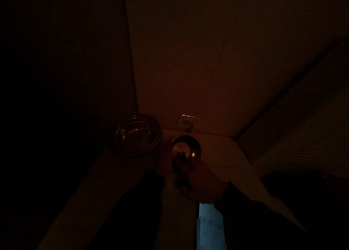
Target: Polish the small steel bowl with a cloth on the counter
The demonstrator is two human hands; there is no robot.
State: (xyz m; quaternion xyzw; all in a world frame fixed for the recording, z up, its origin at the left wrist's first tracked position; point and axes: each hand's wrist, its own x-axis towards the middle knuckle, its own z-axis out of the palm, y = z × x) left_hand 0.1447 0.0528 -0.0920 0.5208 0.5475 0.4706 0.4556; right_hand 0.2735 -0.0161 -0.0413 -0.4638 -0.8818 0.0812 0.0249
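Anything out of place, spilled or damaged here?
No spill or damage stands out, though darkness could hide some. The lighting is odd: the left hand and right hand are at a shiny round metal bowl in near darkness, while a bright blue rectangular screen showing digits is partly hidden by the dark right sleeve.

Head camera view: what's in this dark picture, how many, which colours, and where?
Walls: three, dim brown, back and sides
Socket: one, colour unclear, back wall
Tabletop: one, dim brown, centre
Large dish: at least one, shiny, tabletop's left
Small bowl: one, shiny, centre
Lit screen: one, pale blue, bottom
Sleeves: two, black, bottom
Left hand: one, shadowed, bowl's left
Right hand: one, shadowed, bowl's near side
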